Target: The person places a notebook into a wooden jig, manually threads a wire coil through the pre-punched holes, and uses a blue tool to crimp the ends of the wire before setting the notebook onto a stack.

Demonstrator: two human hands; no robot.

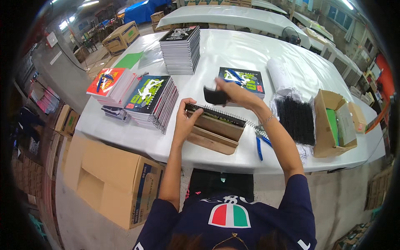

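My left hand (186, 121) pinches the end of a black-covered notebook (214, 115), which stands edge up in a wooden stand (212, 136). Along the notebook's upper edge runs a wire spiral, and its loose coil end (251, 124) sticks out to the right. Blurred by motion, my right hand (235, 92) is above the notebook with a dark, curved piece (215, 96) at its fingers; its kind is unclear. Blue-handled pliers (260, 146) lie to the right of the stand. Behind my right hand is a small pile of spiral notebooks (248, 80) with a blue-handled tool on top.
Stacks of notebooks stand at left (152, 98), far left (111, 83) and back (180, 50). On the right are a bundle of black spirals (296, 120), a white roll (280, 76) and an open cardboard box (325, 141). A large carton (104, 175) sits below the table's left edge.
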